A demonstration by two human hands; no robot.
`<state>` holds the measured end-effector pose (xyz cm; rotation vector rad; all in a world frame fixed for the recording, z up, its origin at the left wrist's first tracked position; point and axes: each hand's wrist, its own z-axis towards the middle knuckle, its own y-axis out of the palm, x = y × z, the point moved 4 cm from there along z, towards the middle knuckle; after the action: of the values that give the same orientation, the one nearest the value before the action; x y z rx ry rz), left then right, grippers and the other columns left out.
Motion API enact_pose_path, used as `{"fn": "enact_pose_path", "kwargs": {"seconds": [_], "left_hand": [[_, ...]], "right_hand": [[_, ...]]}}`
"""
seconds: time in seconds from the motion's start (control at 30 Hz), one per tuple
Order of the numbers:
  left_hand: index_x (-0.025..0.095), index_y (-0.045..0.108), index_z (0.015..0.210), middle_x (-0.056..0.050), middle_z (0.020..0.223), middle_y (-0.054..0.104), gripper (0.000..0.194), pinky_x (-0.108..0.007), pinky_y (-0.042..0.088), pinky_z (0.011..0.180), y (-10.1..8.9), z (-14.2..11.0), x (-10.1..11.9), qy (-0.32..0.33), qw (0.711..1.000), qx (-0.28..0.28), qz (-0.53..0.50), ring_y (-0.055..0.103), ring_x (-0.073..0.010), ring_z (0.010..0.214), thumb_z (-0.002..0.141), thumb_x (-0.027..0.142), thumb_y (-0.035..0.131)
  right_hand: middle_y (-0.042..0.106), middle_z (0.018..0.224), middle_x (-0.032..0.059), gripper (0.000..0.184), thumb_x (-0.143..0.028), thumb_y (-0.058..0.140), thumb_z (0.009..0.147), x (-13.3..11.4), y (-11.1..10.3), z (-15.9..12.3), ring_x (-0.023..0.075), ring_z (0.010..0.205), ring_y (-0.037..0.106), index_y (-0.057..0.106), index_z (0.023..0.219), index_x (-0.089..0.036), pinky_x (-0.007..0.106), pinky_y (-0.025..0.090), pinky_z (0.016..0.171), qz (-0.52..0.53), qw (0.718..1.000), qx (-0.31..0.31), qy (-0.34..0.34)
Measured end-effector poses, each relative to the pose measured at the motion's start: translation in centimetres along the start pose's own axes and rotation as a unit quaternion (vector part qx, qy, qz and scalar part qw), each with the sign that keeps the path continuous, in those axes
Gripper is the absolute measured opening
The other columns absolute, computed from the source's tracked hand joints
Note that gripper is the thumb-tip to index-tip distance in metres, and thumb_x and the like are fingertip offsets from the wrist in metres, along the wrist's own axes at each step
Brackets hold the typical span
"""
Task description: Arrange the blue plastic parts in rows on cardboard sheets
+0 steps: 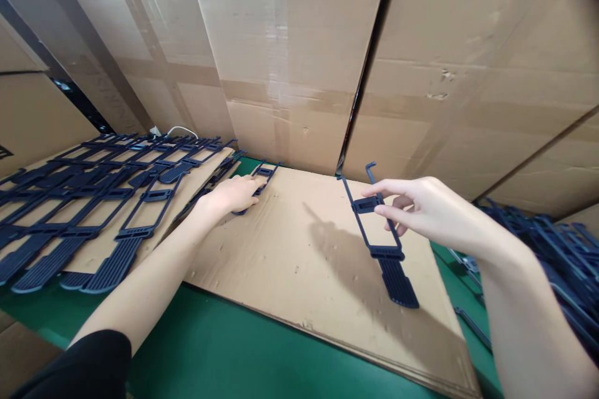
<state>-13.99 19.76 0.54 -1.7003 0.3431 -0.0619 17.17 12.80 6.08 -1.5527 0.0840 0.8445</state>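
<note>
"Slanting, the dark frame hangs pinched in the half-curled right hand, above the cardboard sheet."
"And the left hand?"
"Loosely bent over a second frame; whether gripping, I can't tell."

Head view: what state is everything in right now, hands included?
Left hand: fingers on the far dark frame
Far dark frame: partly covered by that hand
Right hand: pinching the near dark frame
Near dark frame: tilted, apparently raised
Left-side frames: spread out, overlapping
Right-side frames: heaped
Cardboard sheet: flat, slightly marked
Boxes: taped; contents hidden
</note>
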Motion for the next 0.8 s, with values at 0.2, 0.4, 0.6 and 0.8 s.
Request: {"fn": "enact_pose_path", "kwargs": {"seconds": [0.2, 0.4, 0.6, 0.8], "left_hand": [[0.018, 0.038, 0.139, -0.01, 0.141, 0.041, 0.053, -0.039, 0.031, 0.106, -3.1, -2.7, 3.1, 0.102, 0.982, 0.147, -0.063, 0.04, -0.0261, 0.128, 0.091, 0.039, 0.042], [0.025, 0.018, 0.147, -0.007, 0.148, 0.032, 0.066, -0.038, 0.031, 0.108, -4.1, -5.2, 7.4, 0.166, 0.923, 0.207, -0.279, 0.034, -0.0217, 0.134, 0.091, 0.048, 0.042], [0.024, 0.001, 0.149, -0.008, 0.155, 0.005, 0.085, -0.044, 0.03, 0.11, -3.9, -7.0, 10.8, 0.191, 0.89, 0.229, -0.345, 0.014, -0.0267, 0.141, 0.086, 0.051, 0.051], [0.031, 0.0, 0.149, -0.009, 0.155, -0.002, 0.085, -0.039, 0.051, 0.083, -4.0, -8.2, 10.6, 0.159, 0.915, 0.176, -0.327, 0.056, -0.0278, 0.109, 0.083, 0.04, 0.053]], "right_hand": [[0.065, 0.077, 0.0032, 0.028, -0.034, 0.058, 0.084, 0.0, 0.3, 1.0, 0.0161, 0.062, 0.065, 0.06, 0.108, -0.02, 0.028, 0.057, 0.057, 0.144, 0.986, 0.089, -0.005], [0.063, 0.096, 0.008, 0.032, -0.034, 0.062, 0.082, -1.3, 2.3, 2.0, 0.0187, 0.069, 0.066, 0.056, 0.108, -0.017, 0.035, 0.06, 0.059, 0.333, 0.935, 0.117, -0.033], [0.06, 0.113, 0.0126, 0.038, -0.033, 0.061, 0.083, -3.3, 4.7, 2.0, 0.0217, 0.085, 0.066, 0.053, 0.116, -0.016, 0.04, 0.06, 0.07, 0.451, 0.89, 0.035, -0.045], [0.056, 0.124, 0.0127, 0.041, -0.037, 0.062, 0.083, -4.8, 4.8, 1.1, 0.0219, 0.094, 0.065, 0.054, 0.118, -0.018, 0.041, 0.055, 0.085, 0.408, 0.912, -0.001, -0.043]]}}
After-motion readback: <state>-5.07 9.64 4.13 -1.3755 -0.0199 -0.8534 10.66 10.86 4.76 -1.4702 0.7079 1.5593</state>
